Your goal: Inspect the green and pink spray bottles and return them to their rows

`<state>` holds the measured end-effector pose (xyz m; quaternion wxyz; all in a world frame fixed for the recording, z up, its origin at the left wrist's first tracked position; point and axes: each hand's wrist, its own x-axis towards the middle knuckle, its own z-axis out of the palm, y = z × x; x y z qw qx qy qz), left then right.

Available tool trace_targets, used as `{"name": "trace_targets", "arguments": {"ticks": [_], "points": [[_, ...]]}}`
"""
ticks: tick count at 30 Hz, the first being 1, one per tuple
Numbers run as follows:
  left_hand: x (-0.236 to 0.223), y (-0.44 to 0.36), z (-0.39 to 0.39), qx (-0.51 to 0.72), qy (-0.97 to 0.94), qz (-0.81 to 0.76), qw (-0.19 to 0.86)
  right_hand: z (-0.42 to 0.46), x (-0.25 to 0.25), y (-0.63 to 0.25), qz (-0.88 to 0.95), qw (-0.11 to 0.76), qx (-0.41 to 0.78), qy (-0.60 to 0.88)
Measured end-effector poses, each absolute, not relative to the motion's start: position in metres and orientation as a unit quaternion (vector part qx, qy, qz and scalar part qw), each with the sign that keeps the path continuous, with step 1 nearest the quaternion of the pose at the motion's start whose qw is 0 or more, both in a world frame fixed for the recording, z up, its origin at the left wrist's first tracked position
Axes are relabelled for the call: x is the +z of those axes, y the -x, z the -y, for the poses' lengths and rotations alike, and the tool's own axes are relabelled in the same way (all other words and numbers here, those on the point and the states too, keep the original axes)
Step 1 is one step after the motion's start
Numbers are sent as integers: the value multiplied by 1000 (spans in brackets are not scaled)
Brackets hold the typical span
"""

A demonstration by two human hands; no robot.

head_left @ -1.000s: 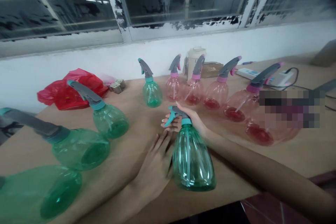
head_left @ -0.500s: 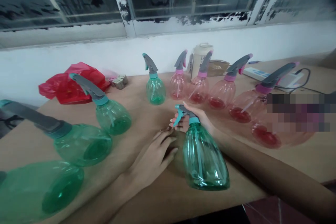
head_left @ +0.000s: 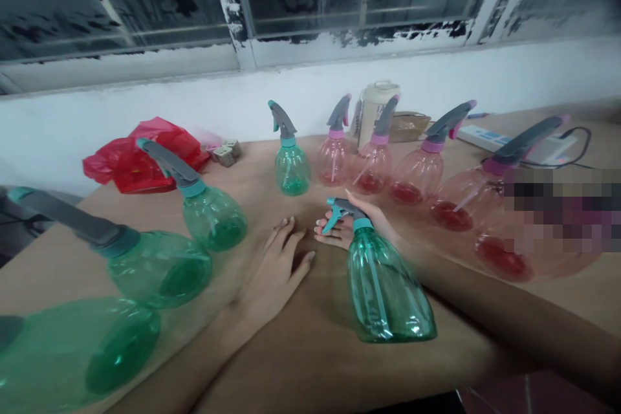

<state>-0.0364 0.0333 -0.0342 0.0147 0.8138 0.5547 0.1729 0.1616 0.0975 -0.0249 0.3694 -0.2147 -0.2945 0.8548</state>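
A clear green spray bottle point(head_left: 385, 284) with a grey and teal trigger head is tilted in front of me, its base toward me. My right hand point(head_left: 371, 220) holds it around the neck and head from behind; the fingertips show past the teal trigger. Part of that hand is hidden by the bottle. My left hand point(head_left: 276, 265) is open, palm down and low over the table, to the left of the bottle and touching none of the bottles. Closest on its left stands another green spray bottle point(head_left: 213, 220).
More green spray bottles point(head_left: 160, 265) line the left side, with one green bottle point(head_left: 292, 168) at the back. Several pink spray bottles point(head_left: 417, 174) curve along the right. Behind are a red plastic bag point(head_left: 145, 155), small blocks point(head_left: 226, 153), a beige container point(head_left: 381, 110) and a power strip point(head_left: 485, 139).
My left hand has drawn back to the left, away from my right hand's fingers. The held bottle's base has swung slightly to the right. The view has shifted a little.
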Motion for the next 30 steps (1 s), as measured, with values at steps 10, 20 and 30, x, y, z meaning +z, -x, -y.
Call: {"name": "trace_targets", "arguments": {"ticks": [10,20,30], "points": [[-39,40,-36,175,-819,-546,4,-102,-30,-165,272,318,900,120],[-37,38,-36,155,-823,-546,1,-104,-30,-169,236,332,902,144],[-36,39,-36,161,-824,-543,0,-104,-33,-170,227,330,904,148]]}}
